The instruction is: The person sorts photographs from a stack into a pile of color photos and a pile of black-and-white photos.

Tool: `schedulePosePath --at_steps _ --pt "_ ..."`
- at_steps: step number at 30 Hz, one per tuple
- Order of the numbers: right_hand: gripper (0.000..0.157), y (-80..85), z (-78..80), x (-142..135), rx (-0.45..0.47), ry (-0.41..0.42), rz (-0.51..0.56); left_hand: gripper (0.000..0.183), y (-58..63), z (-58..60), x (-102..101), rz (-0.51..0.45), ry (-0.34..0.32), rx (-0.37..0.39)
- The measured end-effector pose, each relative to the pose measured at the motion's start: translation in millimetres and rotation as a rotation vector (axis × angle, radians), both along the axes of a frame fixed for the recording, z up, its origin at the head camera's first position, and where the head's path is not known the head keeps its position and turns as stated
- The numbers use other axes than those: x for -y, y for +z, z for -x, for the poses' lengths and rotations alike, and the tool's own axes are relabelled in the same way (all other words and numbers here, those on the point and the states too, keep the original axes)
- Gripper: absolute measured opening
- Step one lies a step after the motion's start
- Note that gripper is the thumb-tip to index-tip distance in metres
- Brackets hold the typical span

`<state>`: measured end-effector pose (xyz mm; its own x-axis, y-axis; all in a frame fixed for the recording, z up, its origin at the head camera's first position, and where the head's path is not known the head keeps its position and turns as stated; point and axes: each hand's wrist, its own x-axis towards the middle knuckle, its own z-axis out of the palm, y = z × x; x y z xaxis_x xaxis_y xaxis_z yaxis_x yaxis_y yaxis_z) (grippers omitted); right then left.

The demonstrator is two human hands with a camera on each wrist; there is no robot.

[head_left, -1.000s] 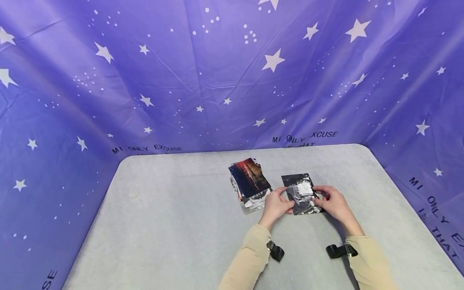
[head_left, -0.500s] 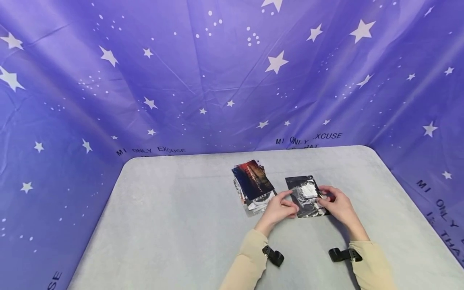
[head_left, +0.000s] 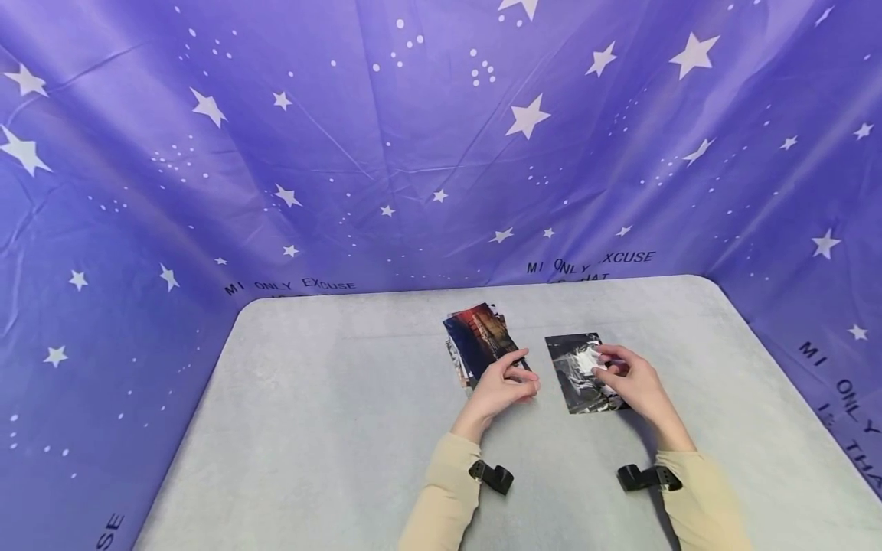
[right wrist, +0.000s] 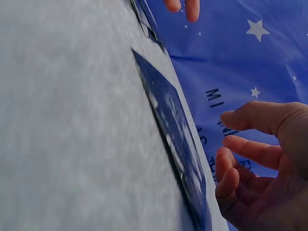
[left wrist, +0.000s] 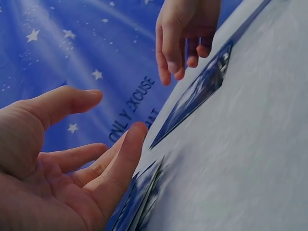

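A pile of glossy photo prints lies on the table left of centre, a red and dark blue print on top. My left hand is over the pile's near right corner and partly hides it. Nothing is between its spread thumb and fingers in the left wrist view. Right of it lies a black-and-white photo print, flat and glossy with bright reflections. Above this print's right side hovers my right hand. In the right wrist view its fingers are loosely bent, apart from the print and holding nothing.
The grey table has a rounded far edge. A purple curtain with white stars hangs round its back and sides. A black strap device sits on each wrist over beige sleeves.
My left hand has let go of the black-and-white print's left edge and moved left over the pile. My right hand has come off the print's right edge.
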<state>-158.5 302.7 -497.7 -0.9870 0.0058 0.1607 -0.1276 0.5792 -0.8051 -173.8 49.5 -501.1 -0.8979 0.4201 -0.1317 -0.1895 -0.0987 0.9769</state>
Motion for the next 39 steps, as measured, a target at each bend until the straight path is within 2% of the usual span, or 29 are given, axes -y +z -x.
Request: schedulePosePath --at_steps 7,17,28,33,39 --pt "0.037 1.3 8.3 15.1 0.020 0.046 0.038 0.064 -1.5 2.8 19.5 0.027 0.026 -0.027" --pt "0.034 -4.1 18.7 38.8 0.028 0.090 0.078 0.063 -10.0 4.5 45.5 0.002 0.093 0.008" --pt "0.037 -4.0 39.2 69.7 0.039 0.150 0.060 0.063 -5.9 15.0 80.9 -0.006 0.186 -0.004" --pt "0.039 -0.5 52.5 84.3 0.026 0.187 0.008 0.060 -8.9 20.7 88.4 -0.004 0.257 -0.003" --pt "0.044 0.5 65.6 98.8 0.043 0.237 0.008 0.057 -14.3 22.9 88.5 -0.017 0.298 0.009"
